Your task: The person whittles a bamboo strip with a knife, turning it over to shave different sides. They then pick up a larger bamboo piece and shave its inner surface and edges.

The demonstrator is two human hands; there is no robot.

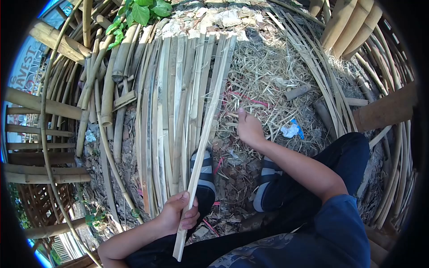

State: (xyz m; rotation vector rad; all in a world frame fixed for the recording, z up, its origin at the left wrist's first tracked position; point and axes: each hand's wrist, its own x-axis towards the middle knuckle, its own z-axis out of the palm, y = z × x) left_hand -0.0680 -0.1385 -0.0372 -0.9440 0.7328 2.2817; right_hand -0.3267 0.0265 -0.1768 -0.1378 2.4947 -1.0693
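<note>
My left hand (179, 213) is wrapped round the lower part of a long, pale split-bamboo strip (208, 125). The strip slants up and away, its near end sticking out below my fist above my lap. Right of the strip, my right hand (250, 128) is closed with the thumb up, apart from the strip. Whatever it grips is too small and hidden to make out against the shavings. Beside the held strip, on the left, lies a row of long bamboo strips (166, 98) side by side on the ground.
Curly bamboo shavings (268, 67) cover the ground ahead, with a white and blue scrap (291, 130) among them. Bamboo poles (119, 62) are piled at the left; thick bamboo (353, 27) stands at the upper right. My sandalled feet (206, 172) flank the leaf litter.
</note>
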